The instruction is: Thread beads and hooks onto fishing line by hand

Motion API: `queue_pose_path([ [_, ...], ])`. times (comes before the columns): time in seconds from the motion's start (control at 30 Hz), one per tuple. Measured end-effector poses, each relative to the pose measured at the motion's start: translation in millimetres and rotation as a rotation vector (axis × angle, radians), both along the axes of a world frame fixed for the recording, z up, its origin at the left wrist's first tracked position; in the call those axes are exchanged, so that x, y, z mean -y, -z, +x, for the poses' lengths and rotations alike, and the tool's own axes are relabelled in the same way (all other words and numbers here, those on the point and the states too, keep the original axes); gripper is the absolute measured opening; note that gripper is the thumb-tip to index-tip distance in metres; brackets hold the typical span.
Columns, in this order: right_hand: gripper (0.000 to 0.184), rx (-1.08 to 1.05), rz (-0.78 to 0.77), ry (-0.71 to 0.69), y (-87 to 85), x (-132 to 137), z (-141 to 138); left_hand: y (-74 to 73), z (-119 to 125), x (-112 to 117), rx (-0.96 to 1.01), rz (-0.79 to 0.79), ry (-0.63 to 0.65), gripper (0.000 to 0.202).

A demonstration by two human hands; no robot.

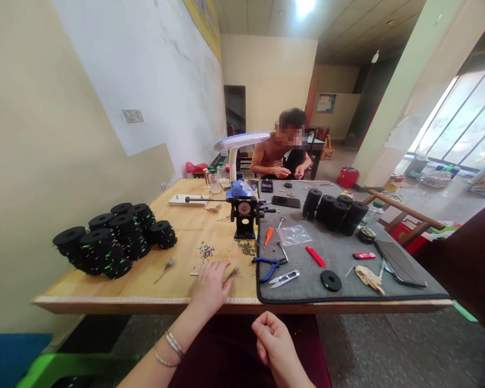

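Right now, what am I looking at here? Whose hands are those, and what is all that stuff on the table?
This is one picture from a camera worn on a person's head, looking down at their own hands. The left hand rests on the wooden table, fingers on a small bundle; I cannot tell what it is. The right hand is curled loosely below the table edge; whether it holds anything is unclear. Nearby lie tiny beads, blue pliers, snips, a red lighter and a grey mat. Black spools are stacked at left. Another person sits at the far end.
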State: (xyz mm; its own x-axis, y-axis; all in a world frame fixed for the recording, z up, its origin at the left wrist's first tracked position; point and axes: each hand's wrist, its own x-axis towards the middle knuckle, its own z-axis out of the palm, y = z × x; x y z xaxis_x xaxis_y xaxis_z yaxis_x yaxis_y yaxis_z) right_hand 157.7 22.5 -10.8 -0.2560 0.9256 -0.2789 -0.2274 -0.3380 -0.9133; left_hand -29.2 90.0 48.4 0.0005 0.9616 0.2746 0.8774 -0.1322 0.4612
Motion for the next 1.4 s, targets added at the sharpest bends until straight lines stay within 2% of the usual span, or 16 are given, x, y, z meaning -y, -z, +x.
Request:
queue_pose_path([
  [0.2, 0.051, -0.02, 0.001, 0.011, 2.3, 1, 3, 12.4, 15, -15, 0.148, -0.028, -0.02, 0.031],
  [0.3, 0.05, -0.024, 0.0, 0.033, -0.2, 2, 6, 14.5, 14, -9, 0.267, -0.029, 0.007, 0.025],
  [0.43, 0.047, -0.019, 0.021, 0.053, -10.1, 5, 4, 16.0, 18, 23, 0.499, -0.118, 0.056, 0.018],
  [0.5, 0.047, -0.004, 0.033, 0.052, -16.7, 7, 3, 16.9, 24, 44, 0.834, -0.296, 0.056, 0.014],
  [0.57, 0.047, 0.016, 0.039, 0.046, -22.1, 9, 1, 18.1, 30, 63, 1.09, -0.44, 0.028, 0.016],
  [0.67, 0.045, 0.054, 0.03, 0.027, -24.7, 11, -1, 22.1, 36, 84, 1.258, -0.529, -0.04, 0.019],
  [0.77, 0.043, 0.095, 0.029, 0.011, -20.0, 11, -4, 29.5, 41, 93, 1.3, -0.546, -0.071, 0.023],
  [0.97, 0.04, 0.132, 0.057, -0.022, -6.3, 8, -9, 41.2, 47, 98, 1.234, -0.524, -0.018, 0.029],
  [1.2, 0.037, 0.217, 0.07, -0.028, -8.7, 8, -7, 38.5, 50, 100, 1.182, -0.499, 0.028, 0.029],
  [1.4, 0.036, 0.196, 0.087, -0.034, -8.4, 10, -6, 37.8, 51, 101, 1.173, -0.496, 0.04, 0.03],
])
